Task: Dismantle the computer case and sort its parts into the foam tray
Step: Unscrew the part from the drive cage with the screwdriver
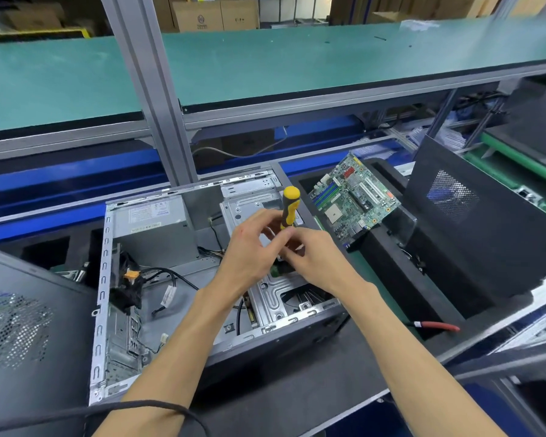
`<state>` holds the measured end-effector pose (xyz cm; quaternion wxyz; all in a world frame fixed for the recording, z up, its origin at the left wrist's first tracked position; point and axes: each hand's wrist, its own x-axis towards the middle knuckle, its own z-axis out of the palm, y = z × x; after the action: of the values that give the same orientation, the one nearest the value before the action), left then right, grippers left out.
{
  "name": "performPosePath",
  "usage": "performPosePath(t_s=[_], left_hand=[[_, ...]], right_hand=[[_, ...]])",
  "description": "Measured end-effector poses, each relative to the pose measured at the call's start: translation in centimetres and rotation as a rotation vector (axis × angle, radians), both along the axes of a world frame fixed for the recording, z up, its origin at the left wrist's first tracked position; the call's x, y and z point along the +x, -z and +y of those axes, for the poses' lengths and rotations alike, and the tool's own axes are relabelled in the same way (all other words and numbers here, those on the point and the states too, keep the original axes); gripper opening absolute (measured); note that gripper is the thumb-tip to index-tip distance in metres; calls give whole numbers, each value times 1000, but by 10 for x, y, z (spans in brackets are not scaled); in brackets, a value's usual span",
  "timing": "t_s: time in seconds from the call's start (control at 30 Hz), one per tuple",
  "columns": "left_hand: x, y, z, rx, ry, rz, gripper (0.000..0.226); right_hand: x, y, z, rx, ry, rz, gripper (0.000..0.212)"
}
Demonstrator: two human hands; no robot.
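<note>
- Head view: the case (158, 279) lies open on its side at the centre of the bench, its lid off and its motherboard bay bare.
- Over the case's drive cage (252, 206), at about 1 o'clock from its middle, both hands meet around a screwdriver (290, 207) with a yellow-and-black handle that stands nearly upright.
- Left hand (249, 250) curls its fingers around the lower handle; right hand (309, 250) pinches at the shaft, where a small green part (276, 270) shows just below. What the tip is engaged with is hidden by the fingers.
- Still inside the case: the power supply (153, 227) at 11 o'clock, loose cables (171, 275) across the floor, a black bracket with an orange clip (131, 274) at 9 o'clock, and the drive cage itself.
- Already out: the motherboard (355, 197), leaning tilted in the foam tray (388, 266) at 2 o'clock from the case.
- A black side panel (486, 234) stands in the tray at 3 o'clock; a second perforated panel (22, 316) lies at 8 o'clock.
- A red-handled tool (437, 325) rests on the tray's near edge at 4 o'clock.
- My judgement: roughly halfway. Panels and board are sorted; the current step looks like unscrewing something at the drive cage, with the power supply, cabling and front bracket left to remove.
</note>
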<state>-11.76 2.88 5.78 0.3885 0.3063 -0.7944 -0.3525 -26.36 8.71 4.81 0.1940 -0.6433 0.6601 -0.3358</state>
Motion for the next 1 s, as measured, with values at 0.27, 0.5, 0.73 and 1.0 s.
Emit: performPosePath(t_s=[0.27,0.5,0.73,1.0], left_hand=[[-3,-1,2,73,-55,45,25],[5,-2,4,29,-25,66,13],[4,-3,2,34,-56,72,19],[5,-7,-3,-33,-12,31,21]], right_hand=[[3,1,2,-64,85,-36,7],[4,-1,4,-74,34,-49,16],[4,5,5,-17,89,-135,8],[-1,7,5,-24,76,-225,10]])
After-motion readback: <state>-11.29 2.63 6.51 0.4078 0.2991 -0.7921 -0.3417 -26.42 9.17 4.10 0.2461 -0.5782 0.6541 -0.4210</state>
